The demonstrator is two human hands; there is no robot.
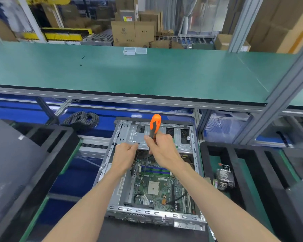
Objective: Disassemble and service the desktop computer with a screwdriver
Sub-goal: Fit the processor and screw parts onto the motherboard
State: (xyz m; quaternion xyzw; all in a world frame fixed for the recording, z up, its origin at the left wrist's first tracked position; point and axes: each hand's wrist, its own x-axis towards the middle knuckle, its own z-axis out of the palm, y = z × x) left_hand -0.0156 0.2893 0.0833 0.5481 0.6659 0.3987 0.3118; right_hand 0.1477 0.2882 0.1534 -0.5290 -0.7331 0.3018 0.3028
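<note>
Surroundings: a green shelf [147,74] spans the view at 12 o'clock, carrying two clear boxes [135,50]; cartons [133,32] are stacked behind it. A cable coil [81,119] lies at 10 o'clock from the case. A black foam tray [42,154] sits at 9 o'clock with a dark panel [9,163] on it. A second tray [252,172] at 3 o'clock holds a heatsink [224,178]. The shelf's front rail overhangs the far end of the work area.

Work item: the open case [152,172] lies flat at centre, motherboard [157,186] exposed, silver drive cage [157,137] at its far end. Both hands meet over the near edge of that cage.

Hands: the right hand [162,149] grips the screwdriver [155,126] round its lower handle, orange end pointing to 12 o'clock, shaft running down toward 6 o'clock into the case; the tip is not discernible. The left hand [125,154] is curled, fingertips pinched at the cage edge just beside the shaft; what it pinches cannot be determined.
</note>
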